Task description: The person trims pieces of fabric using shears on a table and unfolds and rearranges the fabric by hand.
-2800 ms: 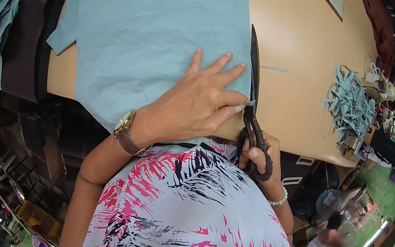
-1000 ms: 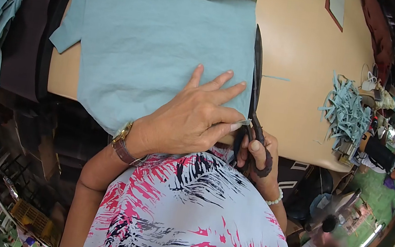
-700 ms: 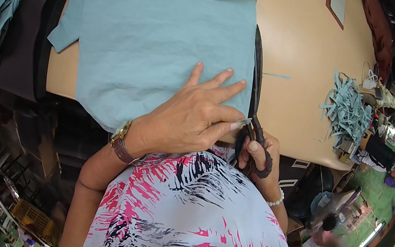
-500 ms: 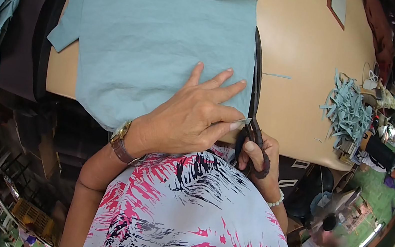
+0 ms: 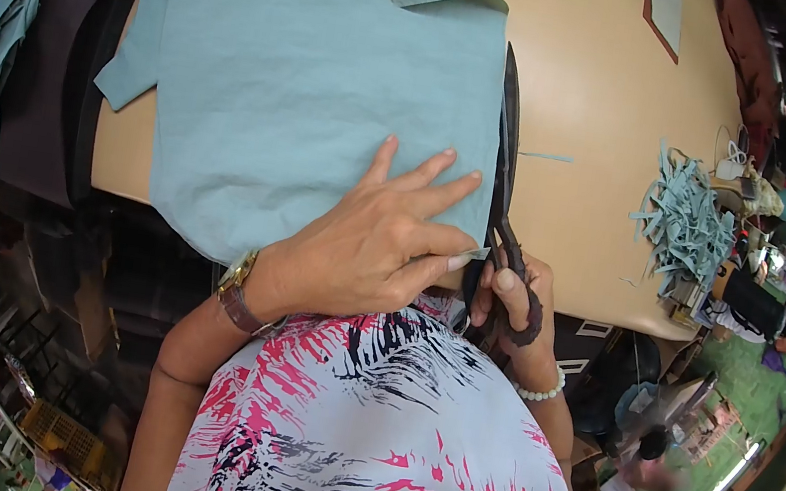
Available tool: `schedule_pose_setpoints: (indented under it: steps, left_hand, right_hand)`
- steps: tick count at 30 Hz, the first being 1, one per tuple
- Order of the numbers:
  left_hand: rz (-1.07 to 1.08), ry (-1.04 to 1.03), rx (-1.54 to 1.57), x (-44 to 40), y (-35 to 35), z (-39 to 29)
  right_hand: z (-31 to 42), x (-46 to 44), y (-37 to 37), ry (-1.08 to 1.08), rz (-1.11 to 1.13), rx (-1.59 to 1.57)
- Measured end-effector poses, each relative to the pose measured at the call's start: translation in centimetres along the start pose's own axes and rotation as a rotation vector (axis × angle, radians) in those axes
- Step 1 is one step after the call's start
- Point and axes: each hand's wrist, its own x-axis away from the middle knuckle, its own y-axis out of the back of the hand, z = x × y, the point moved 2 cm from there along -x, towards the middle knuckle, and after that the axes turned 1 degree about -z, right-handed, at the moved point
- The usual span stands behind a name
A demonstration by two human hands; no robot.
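Observation:
A light blue cloth piece (image 5: 325,85) with a garment-like outline lies spread over the table. My left hand (image 5: 384,234) rests on its lower right part, three fingers spread flat. Its thumb and index finger pinch a small bit of the cloth at the right edge. My right hand (image 5: 524,299) grips dark scissors (image 5: 503,211) by the handles, just beside that pinch. The long blades point away from me along the cloth's right edge, slightly apart near the pivot. Part of the lower handle is hidden by my fingers.
The pale wooden table (image 5: 584,102) extends to the right, with a thin blue thread-like strip (image 5: 546,157) on it. A heap of blue cloth scraps (image 5: 688,222) sits at its right edge. Dark fabric (image 5: 60,78) lies at left. A red-edged card (image 5: 664,17) is at top right.
The scissors' handles have spread a little farther apart in my right hand. My left hand sits slightly lower, still pinching the cloth edge. The view has shifted a little.

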Motion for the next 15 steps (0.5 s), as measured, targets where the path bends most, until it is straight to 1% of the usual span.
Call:
schedule_pose_setpoints:
  steps: [10, 15]
  left_hand:
    - [0.013, 0.003, 0.023, 0.43, -0.13, -0.03]
    - [0.013, 0.008, 0.028, 0.37, -0.09, -0.10]
  right_hand:
    - [0.20, -0.60, -0.01, 0.036, -0.007, -0.014]
    - [0.13, -0.52, 0.05, 0.012, -0.016, 0.015]
